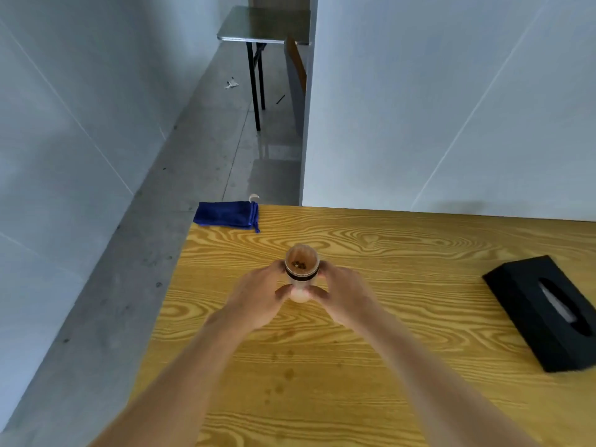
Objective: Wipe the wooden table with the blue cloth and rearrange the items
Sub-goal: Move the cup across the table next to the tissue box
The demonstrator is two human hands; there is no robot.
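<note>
A clear open cup (302, 264) with a dark band and some small dark bits inside stands near the middle of the wooden table (403, 253). My left hand (258, 295) and my right hand (346, 293) wrap it from both sides, fingers touching its base. The folded blue cloth (226, 213) lies at the table's far left corner, partly over the edge, apart from both hands. A black tissue box (545, 312) lies at the right side of the table. A few dark spots (283, 372) mark the wood between my forearms.
The table's left edge drops to a grey concrete floor (129, 301). A white wall (451, 108) stands right behind the table. Farther off stands a metal-topped folding table (261, 27) with a brown board (295, 62) leaning beside it.
</note>
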